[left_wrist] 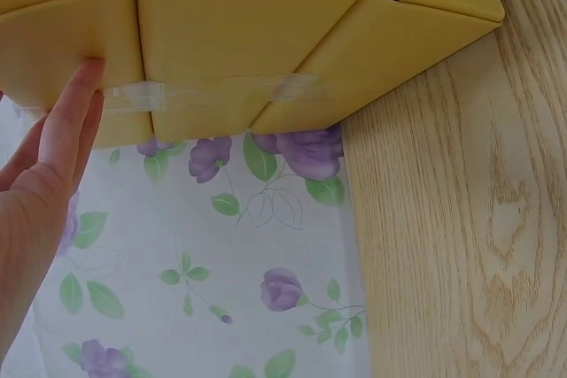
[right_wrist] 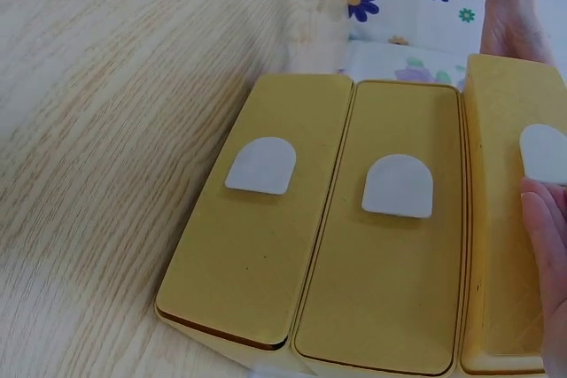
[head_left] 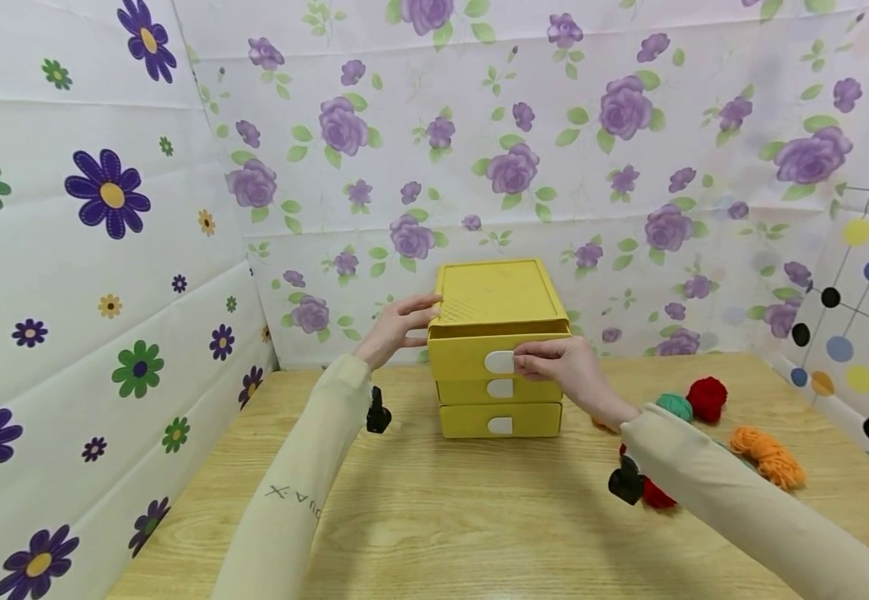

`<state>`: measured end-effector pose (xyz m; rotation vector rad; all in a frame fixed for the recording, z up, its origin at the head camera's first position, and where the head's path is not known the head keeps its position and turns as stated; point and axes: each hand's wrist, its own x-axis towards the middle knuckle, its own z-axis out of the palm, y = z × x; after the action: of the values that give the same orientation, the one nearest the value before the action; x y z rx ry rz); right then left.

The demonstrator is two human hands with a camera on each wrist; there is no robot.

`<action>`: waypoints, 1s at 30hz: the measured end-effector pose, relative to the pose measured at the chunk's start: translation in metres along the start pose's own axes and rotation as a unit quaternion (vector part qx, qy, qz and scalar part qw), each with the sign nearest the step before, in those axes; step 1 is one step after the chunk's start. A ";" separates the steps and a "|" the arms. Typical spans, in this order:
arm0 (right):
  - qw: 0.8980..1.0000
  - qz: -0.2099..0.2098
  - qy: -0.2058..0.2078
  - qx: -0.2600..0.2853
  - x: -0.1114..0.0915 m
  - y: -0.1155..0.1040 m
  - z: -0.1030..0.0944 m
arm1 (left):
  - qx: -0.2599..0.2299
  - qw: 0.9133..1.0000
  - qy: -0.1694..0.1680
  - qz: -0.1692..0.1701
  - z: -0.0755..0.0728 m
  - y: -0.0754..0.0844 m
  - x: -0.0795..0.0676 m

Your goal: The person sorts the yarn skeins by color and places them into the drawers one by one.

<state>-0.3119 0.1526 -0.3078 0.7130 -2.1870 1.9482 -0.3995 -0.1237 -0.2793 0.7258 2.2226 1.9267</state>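
A yellow three-drawer box (head_left: 496,292) stands on the table, each drawer front bearing a white rounded tab. Its top drawer (head_left: 455,358) sticks out a little past the lower two, leaving a dark gap under the lid. My right hand (head_left: 567,371) pinches the edge of that drawer's white tab (head_left: 499,362) between thumb and fingers. On the opposite side, my left hand (head_left: 402,329) rests its extended fingers against the box's upper left side. In the left wrist view, a fingertip of the left hand (left_wrist: 58,148) meets the yellow side wall, close to clear tape (left_wrist: 142,95).
Right of the box lie yarn balls: a red one (head_left: 706,399), a green one (head_left: 675,406) and an orange skein (head_left: 767,457). More red yarn (head_left: 657,495) shows partly behind the right sleeve. A flowered cloth (head_left: 344,192) hangs behind the wooden table (head_left: 441,517).
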 end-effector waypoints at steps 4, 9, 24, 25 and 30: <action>1.000 0.000 0.004 0.008 -0.004 -0.003 -0.001 | 0.000 1.000 -0.006 0.001 0.002 0.000 0.001; 1.000 0.004 -0.002 0.004 -0.008 -0.007 -0.002 | -0.007 1.000 -0.006 0.003 0.003 0.000 0.001; 1.000 0.013 -0.020 0.006 -0.019 -0.011 0.001 | -0.006 1.000 -0.003 0.000 0.000 0.001 -0.001; 1.000 0.014 -0.019 0.008 -0.019 -0.012 0.001 | -0.007 1.000 -0.004 -0.001 0.000 0.003 -0.002; 0.999 0.016 -0.020 0.024 -0.024 -0.013 0.003 | -0.012 1.000 -0.018 -0.007 0.003 0.014 -0.009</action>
<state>-0.2846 0.1550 -0.3061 0.7348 -2.1954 2.0254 -0.3864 -0.1231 -0.2683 0.7334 2.1737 1.9155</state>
